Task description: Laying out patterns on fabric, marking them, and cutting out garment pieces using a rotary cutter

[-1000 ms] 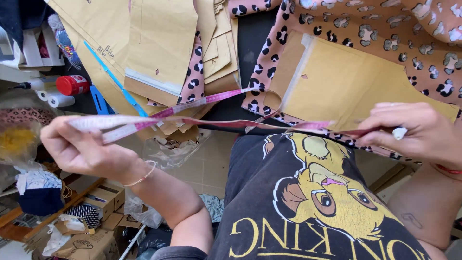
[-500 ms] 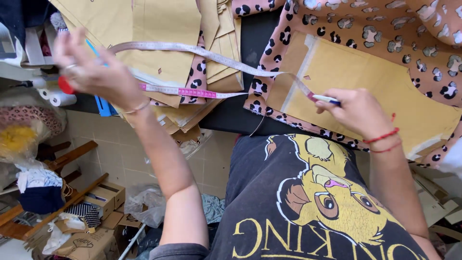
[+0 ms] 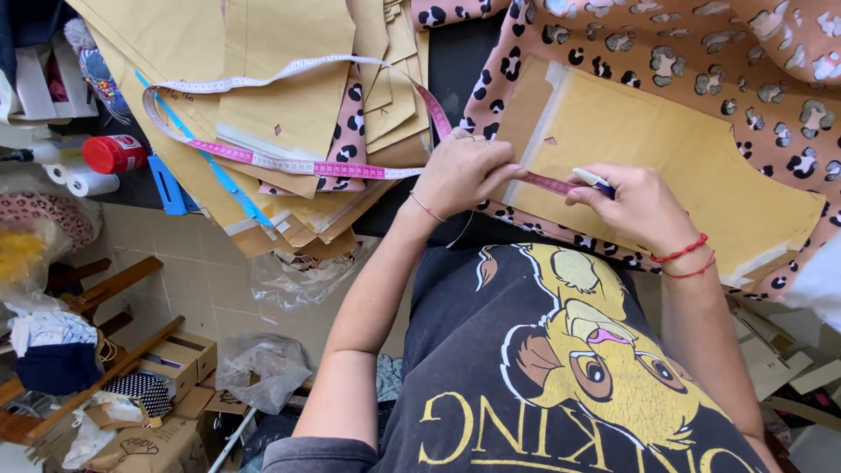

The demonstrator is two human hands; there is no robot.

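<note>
Measuring tape [image 3: 289, 162] is what we follow in the head view, the only one we have. Half a second ago we held it in the air, our left hand raised toward the upper left of the frame; now both hands have come down together at the centre, and a short length of tape lies flat along the near edge of the tan paper pattern [image 3: 666, 166], so we judge that edge is being measured. The slack loops back over the stack of paper patterns [image 3: 263, 79] in the upper left. Our left hand [image 3: 460, 175] is closed, fingers pinching the tape against the pattern. Our right hand [image 3: 635, 206] is curled around a white and blue marker [image 3: 594, 180], its thumb pressing the tape's other end. Leopard-print fabric [image 3: 701, 61] lies under the pattern on the dark bench [image 3: 455, 52].
</note>
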